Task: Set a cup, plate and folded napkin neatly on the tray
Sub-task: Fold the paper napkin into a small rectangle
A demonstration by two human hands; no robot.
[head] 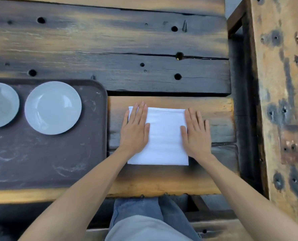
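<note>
- The folded white napkin lies flat on the dark wooden desk, just right of the tray, not on it
- The left hand presses flat on the napkin's left edge, fingers stretched out and together, gripping nothing
- The right hand lies flat on its right edge, likewise open
- A pale plate sits on the tray's far part; beside it, at the left border, a second pale dish is cut off
</note>
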